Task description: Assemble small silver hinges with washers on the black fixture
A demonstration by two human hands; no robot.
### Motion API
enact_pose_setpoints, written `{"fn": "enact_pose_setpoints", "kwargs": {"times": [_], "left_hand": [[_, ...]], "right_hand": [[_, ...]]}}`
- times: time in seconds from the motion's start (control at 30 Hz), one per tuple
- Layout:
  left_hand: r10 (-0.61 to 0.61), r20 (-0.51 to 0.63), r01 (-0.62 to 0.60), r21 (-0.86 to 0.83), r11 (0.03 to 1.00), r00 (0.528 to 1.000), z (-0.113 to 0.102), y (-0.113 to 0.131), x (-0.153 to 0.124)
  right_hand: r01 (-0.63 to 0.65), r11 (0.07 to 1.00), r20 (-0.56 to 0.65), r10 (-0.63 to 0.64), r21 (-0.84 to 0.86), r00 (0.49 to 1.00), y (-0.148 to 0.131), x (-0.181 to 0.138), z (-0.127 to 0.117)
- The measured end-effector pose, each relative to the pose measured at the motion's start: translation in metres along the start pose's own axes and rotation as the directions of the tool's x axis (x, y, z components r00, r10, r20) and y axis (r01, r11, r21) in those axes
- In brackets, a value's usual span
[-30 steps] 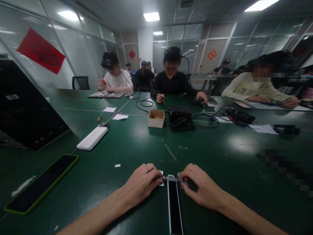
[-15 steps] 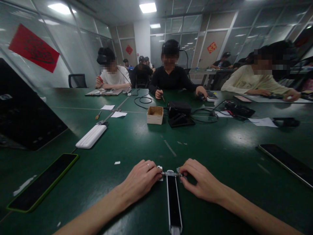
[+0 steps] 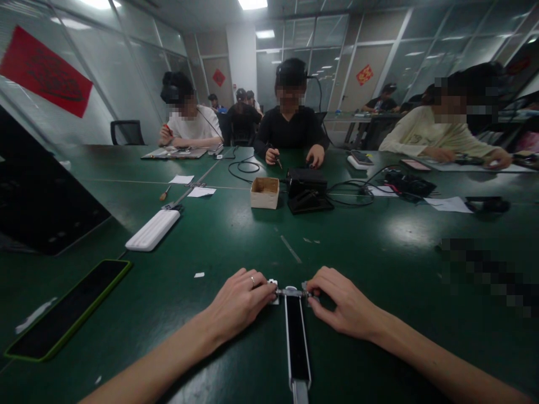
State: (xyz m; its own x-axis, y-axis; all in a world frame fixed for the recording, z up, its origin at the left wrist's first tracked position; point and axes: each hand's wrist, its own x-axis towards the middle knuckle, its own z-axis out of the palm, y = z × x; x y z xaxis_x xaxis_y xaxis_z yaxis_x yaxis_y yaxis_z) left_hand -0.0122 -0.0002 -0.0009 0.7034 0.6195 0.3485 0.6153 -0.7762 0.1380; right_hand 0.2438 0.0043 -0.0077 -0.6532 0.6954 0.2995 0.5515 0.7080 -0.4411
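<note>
A long narrow bar with a black face and pale metal edges [image 3: 298,342] lies on the green table, pointing away from me. Across its far end runs a short metal crosspiece [image 3: 291,292]. My left hand [image 3: 242,294] is closed in a pinch at the crosspiece's left end, beside a small whitish metal plate [image 3: 275,300]. At the opposite end, the thumb and fingers of my right hand [image 3: 347,300] pinch the crosspiece near another small grey plate. My fingertips partly hide both ends.
A green-edged phone [image 3: 71,308] and white power strip [image 3: 154,230] lie left, near a dark monitor [image 3: 42,196]. A small open box [image 3: 264,196] and black device [image 3: 307,191] stand ahead. Several people sit across the green table [image 3: 236,235].
The view has shifted slightly. Both my hands keep their grip on the crosspiece. Opposite me, a person's hand has moved from the white device back toward their body.
</note>
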Motion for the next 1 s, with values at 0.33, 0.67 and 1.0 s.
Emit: {"fn": "enact_pose_setpoints", "kwargs": {"times": [0.33,0.67,1.0], "left_hand": [[-0.100,-0.009,0.099,-0.100,0.990,0.995,0.0040,0.0015,-0.0006],[0.017,-0.039,-0.017,0.005,1.000,0.999,0.0029,0.0009,0.0014],[-0.296,0.080,0.306,-0.311,0.900,0.952,-0.0009,0.0080,0.0029]], "right_hand": [[0.009,1.000,0.000,-0.009,-0.007,1.000,-0.0011,0.0005,-0.0017],[-0.002,1.000,0.009,0.002,-0.002,1.000,0.0000,-0.0003,-0.0010],[-0.004,1.000,0.017,0.004,0.000,1.000,0.0013,-0.0009,0.0006]]}}
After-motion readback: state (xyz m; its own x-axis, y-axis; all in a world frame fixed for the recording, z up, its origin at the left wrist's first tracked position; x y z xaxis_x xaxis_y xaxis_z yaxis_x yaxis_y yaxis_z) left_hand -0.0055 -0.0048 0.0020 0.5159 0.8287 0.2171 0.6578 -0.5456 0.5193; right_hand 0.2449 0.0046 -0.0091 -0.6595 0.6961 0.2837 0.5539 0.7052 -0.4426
